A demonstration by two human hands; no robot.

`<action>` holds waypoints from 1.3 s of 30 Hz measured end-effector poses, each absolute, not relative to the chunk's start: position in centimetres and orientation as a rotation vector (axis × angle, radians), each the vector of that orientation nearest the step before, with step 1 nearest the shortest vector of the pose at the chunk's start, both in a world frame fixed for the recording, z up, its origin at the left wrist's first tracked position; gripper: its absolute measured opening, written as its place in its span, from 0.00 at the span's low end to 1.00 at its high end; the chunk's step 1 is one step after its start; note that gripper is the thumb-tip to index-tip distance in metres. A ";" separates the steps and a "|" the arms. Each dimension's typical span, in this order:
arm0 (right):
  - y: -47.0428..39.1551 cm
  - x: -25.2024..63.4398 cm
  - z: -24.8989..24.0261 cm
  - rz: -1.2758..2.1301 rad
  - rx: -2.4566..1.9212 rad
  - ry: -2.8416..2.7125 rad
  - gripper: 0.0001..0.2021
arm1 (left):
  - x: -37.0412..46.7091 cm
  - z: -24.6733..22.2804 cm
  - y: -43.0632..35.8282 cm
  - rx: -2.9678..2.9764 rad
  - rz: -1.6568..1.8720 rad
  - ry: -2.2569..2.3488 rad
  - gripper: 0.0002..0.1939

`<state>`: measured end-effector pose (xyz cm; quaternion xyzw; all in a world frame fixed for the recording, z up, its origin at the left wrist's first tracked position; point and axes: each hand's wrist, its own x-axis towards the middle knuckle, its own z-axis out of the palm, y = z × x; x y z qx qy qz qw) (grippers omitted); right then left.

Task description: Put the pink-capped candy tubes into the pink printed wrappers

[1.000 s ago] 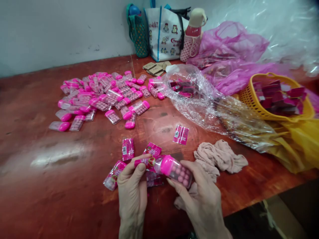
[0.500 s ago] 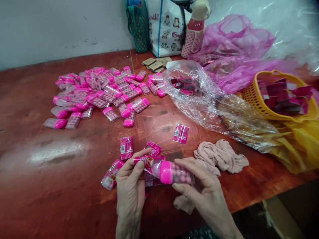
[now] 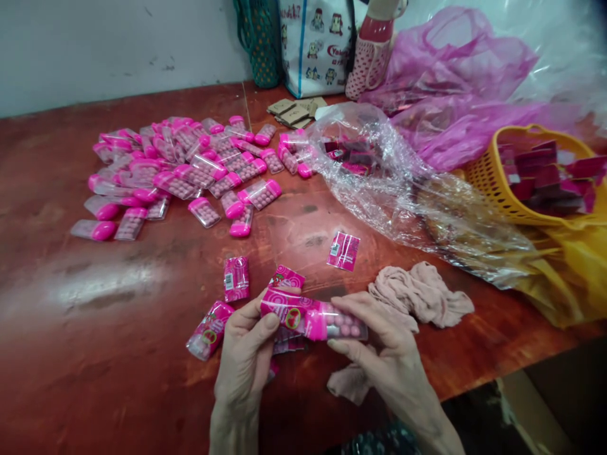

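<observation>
My left hand (image 3: 249, 347) pinches a printed pink sleeve (image 3: 286, 309) between thumb and fingers. In my right hand (image 3: 391, 347), a clear candy container (image 3: 345, 323) filled with pink balls lies on its side, gripped at its clear end. Its pink cap end is inside the sleeve's right opening. Under and behind my hands are more printed sleeves, partly covered. To the left lie a sleeved candy container (image 3: 210, 330) and another printed pink pack (image 3: 236, 278). A flat pink sleeve (image 3: 343, 251) rests farther back.
A heap of pink-capped candy containers (image 3: 175, 161) covers the table's back left. Clear plastic wrap (image 3: 379, 189) spreads across the right, beside a yellow basket (image 3: 502, 170) of pink sleeves. A crumpled beige cloth (image 3: 422, 294) lies near my right hand. Bags and a bottle stand behind.
The container's pink cap has gone into the sleeve, which now wraps around it. Before, the cap was outside, just at the sleeve's edge. The view has shifted slightly.
</observation>
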<state>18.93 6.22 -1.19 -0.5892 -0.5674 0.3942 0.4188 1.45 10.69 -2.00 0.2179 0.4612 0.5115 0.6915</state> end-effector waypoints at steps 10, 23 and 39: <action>6.3 17.0 -1.8 0.665 -1.428 -1.467 0.19 | 4.0 -2.0 10.6 0.509 1.373 1.091 0.29; 5.5 14.3 -2.4 0.342 -1.486 -1.387 0.18 | 5.2 -1.5 9.9 0.244 1.378 1.124 0.22; 5.0 13.2 -1.9 1.327 -1.329 -0.523 0.15 | 4.4 -1.0 10.0 0.180 1.286 1.103 0.16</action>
